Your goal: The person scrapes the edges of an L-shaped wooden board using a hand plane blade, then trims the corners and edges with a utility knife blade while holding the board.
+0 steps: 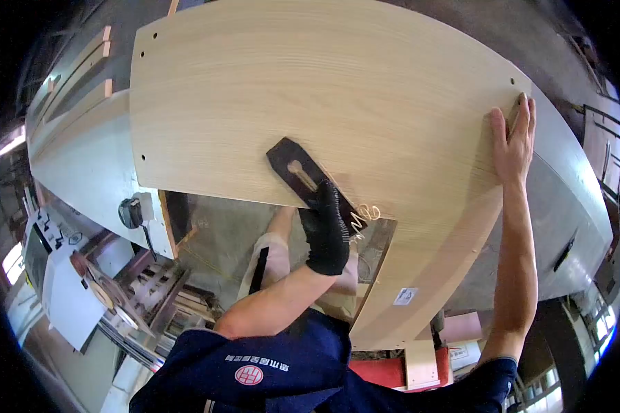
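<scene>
A large pale wood-grain panel [289, 89] with small dark holes near its corners lies before me. My left hand [328, 227], in a black glove, is closed around a dark flat metal blade [295, 165] with a keyhole-shaped slot. The blade lies slanted over the panel's near edge. Thin curled shavings [365, 219] hang at its lower end, beside the glove. My right hand [514, 141], bare, rests flat on the panel's right end with its fingers extended, close to a corner hole.
A narrower panel [406, 275] with a small label runs toward me on the right. Grey-white surfaces [93, 165] extend at both sides. A black device [130, 213] with a cable sits at the left. Boards and offcuts [186, 303] are stacked at lower left.
</scene>
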The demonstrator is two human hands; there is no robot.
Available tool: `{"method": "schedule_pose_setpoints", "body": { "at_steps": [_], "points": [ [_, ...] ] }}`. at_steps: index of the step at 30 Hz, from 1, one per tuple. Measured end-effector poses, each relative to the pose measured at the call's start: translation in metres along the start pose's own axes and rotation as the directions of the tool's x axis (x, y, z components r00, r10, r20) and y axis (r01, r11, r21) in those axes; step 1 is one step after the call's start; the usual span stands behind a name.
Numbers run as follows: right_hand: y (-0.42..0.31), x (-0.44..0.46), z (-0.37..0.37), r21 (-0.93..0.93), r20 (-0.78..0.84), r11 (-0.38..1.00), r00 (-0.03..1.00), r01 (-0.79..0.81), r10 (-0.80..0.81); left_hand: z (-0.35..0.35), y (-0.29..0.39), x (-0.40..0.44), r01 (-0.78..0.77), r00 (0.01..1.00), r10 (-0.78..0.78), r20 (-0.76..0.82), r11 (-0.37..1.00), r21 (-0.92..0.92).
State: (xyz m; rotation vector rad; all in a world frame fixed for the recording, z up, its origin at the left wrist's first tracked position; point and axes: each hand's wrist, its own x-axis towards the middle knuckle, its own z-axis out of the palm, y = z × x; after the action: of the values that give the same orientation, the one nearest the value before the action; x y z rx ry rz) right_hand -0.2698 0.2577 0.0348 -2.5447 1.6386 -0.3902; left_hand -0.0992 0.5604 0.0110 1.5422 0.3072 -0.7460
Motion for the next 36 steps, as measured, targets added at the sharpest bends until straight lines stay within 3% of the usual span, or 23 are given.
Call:
{"method": "schedule_pose_setpoints", "body": {
  "at_steps": [3, 4, 10, 12, 14, 15, 20, 24, 26, 29, 30, 32, 35, 36],
  "points": [
    [0.009, -0.022, -0.011, 0.296, 0.040, 0.955, 0.999, -0.013, 0.002, -0.005, 0.008, -0.003, 0.154, 0.982, -0.146, 0.116, 0.986, -0.061],
    [0.013, -0.038, -0.017, 0.208, 0.061, 0.976, 0.995, 0.064, -0.078, -0.007, 0.008, -0.005, 0.174, 0.976, -0.167, 0.140, 0.984, -0.037],
    [0.014, -0.086, -0.026, 0.157, 0.124, 0.985, 0.988, 0.071, -0.091, 0.000, 0.001, -0.008, 0.198, 0.977, -0.189, 0.098, 0.976, -0.093],
    [0.014, -0.090, -0.024, 0.156, 0.132, 0.985, 0.986, 0.077, -0.098, 0.002, -0.002, -0.013, 0.265, 0.938, -0.290, 0.190, 0.953, 0.148],
    [0.017, -0.087, -0.025, 0.160, 0.127, 0.982, 0.985, 0.099, -0.120, 0.054, -0.025, -0.045, 0.099, 0.994, -0.106, 0.019, 0.969, 0.227],
    [0.019, -0.085, -0.027, 0.172, 0.122, 0.979, 0.984, 0.111, -0.133, 0.053, -0.022, -0.039, 0.244, 0.965, -0.253, 0.063, 0.962, 0.123],
    [0.014, -0.086, -0.026, 0.220, 0.124, 0.975, 0.990, 0.040, -0.068, 0.023, -0.018, -0.037, 0.233, 0.950, -0.223, 0.217, 0.972, -0.021],
    [0.015, -0.088, -0.028, 0.241, 0.088, 0.969, 0.994, 0.043, -0.067, -0.055, -0.023, -0.025, 0.086, 0.973, -0.135, 0.187, 0.964, 0.252],
    [0.011, -0.087, -0.028, 0.244, 0.093, 0.970, 0.995, 0.017, -0.041, -0.038, 0.014, -0.038, 0.233, 0.972, -0.233, 0.005, 0.971, 0.053],
    [0.015, -0.087, -0.025, 0.232, 0.054, 0.970, 0.995, 0.067, -0.082, -0.045, 0.028, -0.031, 0.165, 0.953, -0.150, 0.263, 0.986, -0.034],
    [0.012, -0.087, -0.027, 0.222, 0.064, 0.973, 0.995, 0.057, -0.073, -0.052, 0.021, -0.026, 0.215, 0.942, -0.199, 0.270, 0.976, -0.032],
    [0.010, -0.087, -0.028, 0.237, 0.058, 0.970, 0.995, 0.063, -0.079, -0.056, 0.001, -0.016, 0.164, 0.939, -0.200, 0.279, 0.975, 0.150],
    [0.010, -0.087, -0.028, 0.237, 0.053, 0.969, 0.996, 0.063, -0.078, -0.069, -0.020, -0.012, -0.106, 0.919, -0.010, 0.394, 0.957, 0.271],
    [0.010, -0.088, -0.027, 0.241, 0.055, 0.969, 0.996, 0.061, -0.076, -0.069, -0.019, -0.015, -0.125, 0.929, 0.017, 0.370, 0.955, 0.269]
  ]
}}
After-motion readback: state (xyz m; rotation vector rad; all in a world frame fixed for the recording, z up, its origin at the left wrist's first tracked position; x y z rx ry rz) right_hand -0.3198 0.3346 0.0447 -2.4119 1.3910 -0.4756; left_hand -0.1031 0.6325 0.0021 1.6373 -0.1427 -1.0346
